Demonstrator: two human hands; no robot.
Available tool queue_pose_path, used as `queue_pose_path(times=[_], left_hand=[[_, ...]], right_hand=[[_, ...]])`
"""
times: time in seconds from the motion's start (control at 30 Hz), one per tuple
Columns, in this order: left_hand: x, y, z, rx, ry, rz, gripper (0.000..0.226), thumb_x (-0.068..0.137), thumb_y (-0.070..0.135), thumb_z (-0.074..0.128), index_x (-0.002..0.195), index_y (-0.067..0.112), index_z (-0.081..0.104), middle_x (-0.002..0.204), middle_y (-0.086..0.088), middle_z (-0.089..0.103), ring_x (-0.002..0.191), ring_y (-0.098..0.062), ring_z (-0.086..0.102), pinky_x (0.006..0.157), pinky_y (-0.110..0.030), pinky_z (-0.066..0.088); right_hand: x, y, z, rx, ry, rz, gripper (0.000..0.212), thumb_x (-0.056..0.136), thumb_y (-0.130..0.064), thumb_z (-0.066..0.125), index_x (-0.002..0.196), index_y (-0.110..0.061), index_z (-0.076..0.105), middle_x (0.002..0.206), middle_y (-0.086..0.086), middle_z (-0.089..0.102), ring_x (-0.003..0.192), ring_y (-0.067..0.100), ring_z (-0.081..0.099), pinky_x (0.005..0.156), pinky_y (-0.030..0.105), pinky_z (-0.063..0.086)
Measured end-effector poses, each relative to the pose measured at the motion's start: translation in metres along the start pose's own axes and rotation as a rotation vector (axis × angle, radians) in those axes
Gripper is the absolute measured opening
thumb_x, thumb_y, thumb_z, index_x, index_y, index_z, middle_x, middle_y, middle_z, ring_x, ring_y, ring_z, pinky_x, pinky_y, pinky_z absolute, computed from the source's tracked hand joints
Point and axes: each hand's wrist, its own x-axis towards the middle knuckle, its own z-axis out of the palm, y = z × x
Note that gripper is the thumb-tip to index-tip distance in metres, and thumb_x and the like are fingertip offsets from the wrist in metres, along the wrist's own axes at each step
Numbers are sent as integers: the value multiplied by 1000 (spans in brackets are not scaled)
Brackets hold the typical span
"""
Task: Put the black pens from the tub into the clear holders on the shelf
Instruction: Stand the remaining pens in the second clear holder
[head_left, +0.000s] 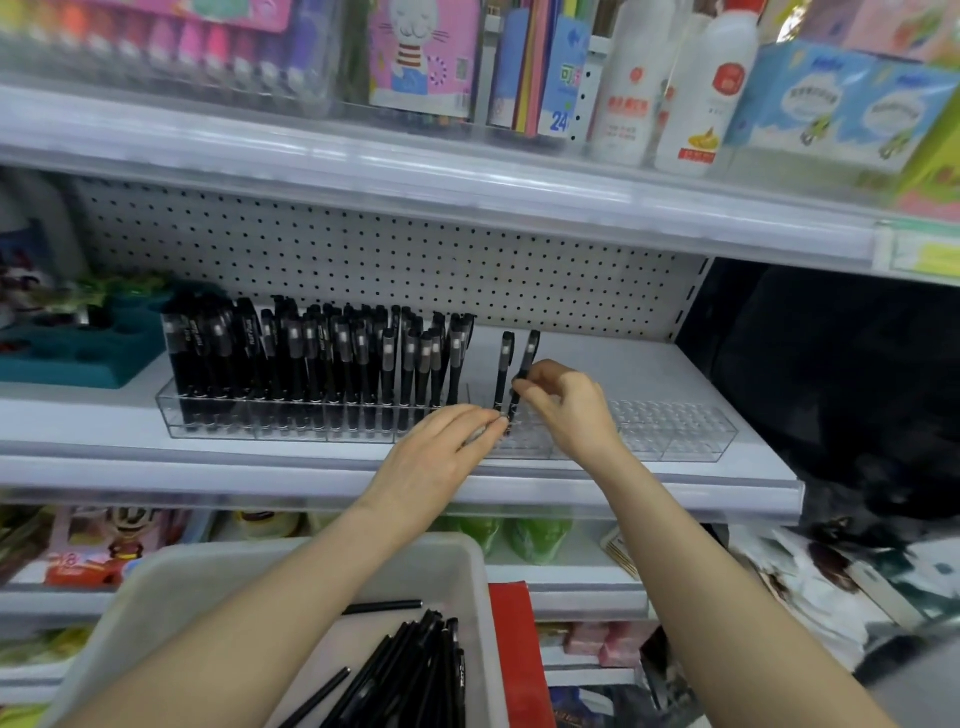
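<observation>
Right hand: thumb and fingertips pinch a black pen along its barrel. The pen stands nearly upright, cap end up and leaning slightly right, with its lower end down in the clear holders.

Left hand: fingers extended and close together, gripping nothing that can be seen. The fingertips reach the holder at the foot of the pinched pen; blur hides whether they touch it.

The clear holders form one long row on the white shelf. The left portion is packed with standing pens, caps up. A single pen stands apart from that group, just left of the pinched one.

The tub, pale plastic, sits below the shelf edge, under the forearms. Loose pens lie in it as a bundle, and one further pen lies crosswise near its far wall.

Surroundings: a perforated back panel behind the holders, a teal tray to their left, and white bottles on the shelf above.
</observation>
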Motion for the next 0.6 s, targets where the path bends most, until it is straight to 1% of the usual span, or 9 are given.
queue_pose_path(times=[0.1, 0.2, 0.4, 0.5, 0.6], left_hand=[[3, -1, 3, -29, 25, 1, 75, 60, -9, 85, 130, 2, 60, 127, -13, 62, 117, -27, 55, 100, -37, 49], [6, -2, 6, -51, 79, -17, 68, 62, -11, 83, 126, 1, 63, 121, -13, 64, 113, -28, 57, 97, -37, 51], [10, -1, 12, -106, 161, -60, 58, 64, -14, 80, 118, 1, 67, 113, -12, 67, 105, -27, 61, 88, -37, 55], [11, 0, 15, -123, 163, -90, 57, 66, -12, 80, 120, 3, 67, 115, -11, 67, 108, -26, 61, 92, -36, 53], [10, -1, 19, -148, 155, -100, 59, 68, -14, 78, 123, 4, 65, 118, -10, 65, 112, -24, 57, 97, -36, 50]], right_hand=[[0, 0, 1, 11, -3, 4, 16, 94, -30, 61, 95, -15, 68, 94, 3, 73, 92, 20, 65, 79, 30, 51], [1, -1, 3, 16, 0, -4, 14, 94, -29, 61, 94, -16, 67, 94, 1, 72, 92, 19, 65, 79, 29, 50], [2, 1, 4, 20, 8, 18, 17, 94, -30, 62, 96, -15, 70, 96, 1, 73, 94, 17, 65, 81, 27, 49], [1, -1, 3, 30, 13, 29, 18, 93, -28, 63, 99, -14, 71, 97, 1, 73, 95, 16, 65, 79, 24, 47], [1, -3, 3, 23, 30, 52, 21, 93, -29, 63, 102, -12, 72, 98, 4, 73, 94, 19, 65, 80, 27, 49]])
